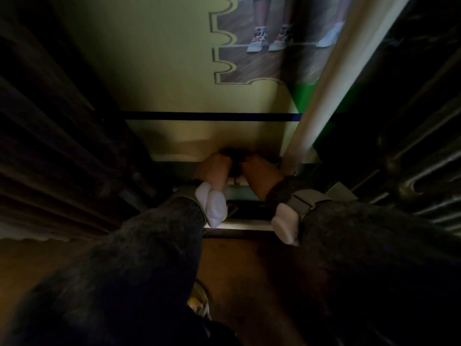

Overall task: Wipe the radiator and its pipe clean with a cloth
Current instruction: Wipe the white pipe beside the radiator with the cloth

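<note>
Fingers of left hand (214, 168) and right hand (259, 171) hidden at frame centre, grip impossible to tell (cloth unseen). Pale pipe (321, 96) right of centre, dark radiator (50, 126) far left. Best wiped round the pipe's foot, slowly.

No writing, number or brand mark can be read anywhere. The yellow-green panel (174, 71) on the far wall carries only a printed picture. The coloured pattern on the sneakers (259, 38) in that picture is too blurred to tell as letters. The pale pipe (321, 96) at the right and the white wrist units (212, 203) nearer the camera show plain surfaces
</note>
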